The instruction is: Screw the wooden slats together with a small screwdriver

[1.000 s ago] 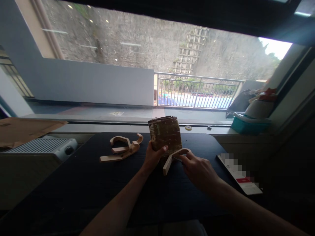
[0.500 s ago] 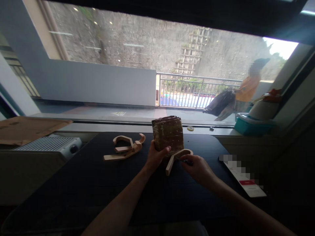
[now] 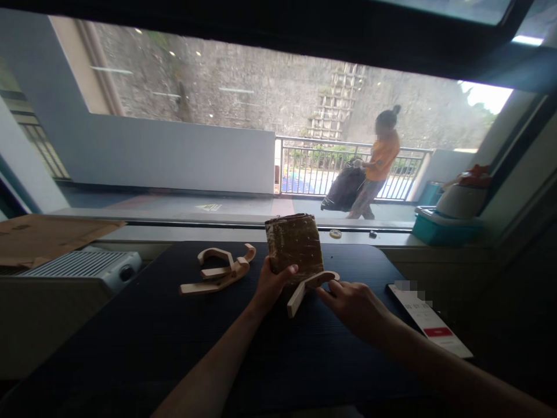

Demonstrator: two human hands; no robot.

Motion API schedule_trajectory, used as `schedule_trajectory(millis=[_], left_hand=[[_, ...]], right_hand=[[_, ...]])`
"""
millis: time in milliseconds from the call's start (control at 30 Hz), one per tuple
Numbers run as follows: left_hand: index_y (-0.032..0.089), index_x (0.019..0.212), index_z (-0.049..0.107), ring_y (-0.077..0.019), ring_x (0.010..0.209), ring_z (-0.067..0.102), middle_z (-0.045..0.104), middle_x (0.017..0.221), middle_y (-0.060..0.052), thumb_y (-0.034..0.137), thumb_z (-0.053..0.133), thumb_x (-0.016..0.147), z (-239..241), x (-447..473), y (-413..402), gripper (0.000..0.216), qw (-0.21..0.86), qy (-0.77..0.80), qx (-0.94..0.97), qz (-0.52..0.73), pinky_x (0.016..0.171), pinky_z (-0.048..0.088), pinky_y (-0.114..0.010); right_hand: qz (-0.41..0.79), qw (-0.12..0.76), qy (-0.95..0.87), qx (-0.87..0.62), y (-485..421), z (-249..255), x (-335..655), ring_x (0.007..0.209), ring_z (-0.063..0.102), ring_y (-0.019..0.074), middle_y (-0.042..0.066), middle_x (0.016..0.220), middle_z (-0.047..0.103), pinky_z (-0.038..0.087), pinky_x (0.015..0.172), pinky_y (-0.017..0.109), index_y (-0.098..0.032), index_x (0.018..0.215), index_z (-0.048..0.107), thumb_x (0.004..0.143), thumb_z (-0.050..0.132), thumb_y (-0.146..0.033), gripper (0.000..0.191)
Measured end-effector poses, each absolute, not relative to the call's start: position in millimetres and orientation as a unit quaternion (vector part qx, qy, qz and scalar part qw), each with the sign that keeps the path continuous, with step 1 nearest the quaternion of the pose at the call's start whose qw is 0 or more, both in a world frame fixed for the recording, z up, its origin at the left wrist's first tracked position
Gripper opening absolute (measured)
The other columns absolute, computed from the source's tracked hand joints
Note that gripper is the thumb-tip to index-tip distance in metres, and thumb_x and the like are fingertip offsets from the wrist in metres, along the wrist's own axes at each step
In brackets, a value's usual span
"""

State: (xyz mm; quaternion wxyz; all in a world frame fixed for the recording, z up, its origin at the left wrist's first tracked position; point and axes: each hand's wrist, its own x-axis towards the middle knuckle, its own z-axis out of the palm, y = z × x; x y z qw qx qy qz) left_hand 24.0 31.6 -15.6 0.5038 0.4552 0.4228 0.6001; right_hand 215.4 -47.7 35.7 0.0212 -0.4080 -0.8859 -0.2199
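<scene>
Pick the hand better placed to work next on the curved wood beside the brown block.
Right, I'd judge: the right hand is at the curved wood's rounded end, while the left hand grips the brown block.

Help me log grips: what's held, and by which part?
Left hand holds the brown wrapped block by its lower left corner; right hand at the wooden hook, grip unclear.

A big window (image 3: 282, 119) lets in soft daylight. Outside, a pale wall (image 3: 174, 154) stands next to a metal railing (image 3: 304, 165), and a rough grey slope (image 3: 243, 69) goes up behind them. Inside, it is dim. A dark table (image 3: 165, 342) stands by the windowsill (image 3: 235, 234), with a white slatted box (image 3: 115, 268) to its left.
</scene>
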Motion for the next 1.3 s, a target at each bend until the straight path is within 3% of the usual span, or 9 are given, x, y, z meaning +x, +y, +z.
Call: schedule_trajectory(millis=[233, 333, 600, 700, 867, 967, 1067, 1200, 1300], left_hand=[[0.017, 0.099, 0.055, -0.0211, 0.083, 0.065, 0.067, 0.090, -0.003, 0.031, 0.081, 0.054, -13.8, 26.3, 27.9, 0.054, 0.505, 0.413, 0.465, 0.599, 0.072, 0.053, -0.033], [0.017, 0.099, 0.055, -0.0206, 0.082, 0.065, 0.067, 0.090, -0.003, 0.031, 0.082, 0.052, -16.7, 26.9, 29.5, 0.056, 0.496, 0.413, 0.463, 0.608, 0.072, 0.053, -0.032], [0.017, 0.097, 0.057, -0.0195, 0.079, 0.065, 0.067, 0.088, -0.003, 0.034, 0.080, 0.056, -21.4, 24.5, 35.8, 0.051, 0.486, 0.424, 0.458, 0.612, 0.069, 0.052, -0.031], [0.016, 0.096, 0.057, -0.0185, 0.079, 0.065, 0.067, 0.088, -0.003, 0.033, 0.081, 0.055, -21.9, 24.2, 36.4, 0.050, 0.484, 0.428, 0.456, 0.612, 0.069, 0.051, -0.029], [0.017, 0.100, 0.055, -0.0190, 0.080, 0.065, 0.067, 0.090, -0.003, 0.033, 0.081, 0.055, -21.1, 23.7, 36.3, 0.054, 0.493, 0.422, 0.452, 0.612, 0.071, 0.051, -0.031], [0.016, 0.100, 0.056, -0.0193, 0.082, 0.065, 0.067, 0.090, -0.003, 0.032, 0.081, 0.055, -18.2, 20.7, 37.1, 0.053, 0.505, 0.425, 0.438, 0.610, 0.072, 0.051, -0.031], [0.016, 0.101, 0.059, -0.0210, 0.084, 0.065, 0.068, 0.094, -0.006, 0.035, 0.077, 0.061, -12.5, 13.7, 39.5, 0.049, 0.538, 0.416, 0.414, 0.605, 0.075, 0.051, -0.032], [0.014, 0.098, 0.065, -0.0260, 0.087, 0.067, 0.071, 0.098, -0.010, 0.042, 0.064, 0.072, -5.2, 3.0, 40.6, 0.038, 0.594, 0.372, 0.399, 0.591, 0.077, 0.053, -0.037], [0.015, 0.103, 0.065, -0.0271, 0.090, 0.067, 0.071, 0.099, -0.009, 0.038, 0.063, 0.075, -4.1, 0.4, 38.3, 0.037, 0.644, 0.327, 0.367, 0.586, 0.081, 0.052, -0.037]], right_hand=[[0.124, 0.258, -0.760, -0.584, -51.4, 9.5, 203.5, 0.079, 0.065, 0.0176, 0.006, 0.093, 0.070, 0.048, 0.067, 0.027, -0.020, 0.109, 0.065, 0.089, 0.043, -0.022, 0.030], [0.201, 0.284, -0.717, -0.603, -50.0, 9.8, 203.5, 0.080, 0.065, 0.0186, 0.006, 0.094, 0.071, 0.048, 0.068, 0.028, -0.019, 0.105, 0.067, 0.088, 0.044, -0.028, 0.030], [-0.179, 0.025, -0.848, -0.498, -60.4, 33.8, 199.4, 0.071, 0.063, 0.0177, 0.009, 0.090, 0.065, 0.043, 0.056, 0.026, -0.016, 0.112, 0.059, 0.087, 0.039, -0.005, 0.033], [-0.195, -0.002, -0.861, -0.470, -57.0, 30.7, 195.7, 0.069, 0.062, 0.0186, 0.012, 0.089, 0.064, 0.043, 0.055, 0.027, -0.012, 0.112, 0.059, 0.087, 0.036, -0.003, 0.035], [0.163, 0.233, -0.751, -0.596, -37.7, 17.9, 196.3, 0.076, 0.061, 0.0168, 0.007, 0.087, 0.066, 0.044, 0.063, 0.027, -0.018, 0.104, 0.065, 0.087, 0.047, -0.022, 0.025], [0.380, 0.274, -0.658, -0.590, -29.9, 14.3, 202.7, 0.055, 0.052, 0.0116, 0.002, 0.067, 0.060, 0.039, 0.049, 0.024, -0.014, 0.095, 0.067, 0.086, 0.046, -0.036, 0.031], [0.436, 0.290, -0.638, -0.564, -32.1, 12.0, 209.3, 0.043, 0.038, 0.0073, -0.003, 0.055, 0.048, 0.030, 0.040, 0.021, -0.012, 0.090, 0.064, 0.087, 0.042, -0.042, 0.038], [0.455, 0.484, -0.533, -0.524, -37.0, -4.1, 211.4, 0.043, 0.033, 0.0067, -0.005, 0.058, 0.045, 0.024, 0.038, 0.021, -0.016, 0.097, 0.057, 0.081, 0.049, -0.055, 0.043], [0.454, 0.547, -0.454, -0.537, -34.5, -26.7, 208.0, 0.043, 0.031, 0.0067, -0.007, 0.056, 0.041, 0.022, 0.039, 0.021, -0.017, 0.097, 0.057, 0.072, 0.059, -0.059, 0.049]])
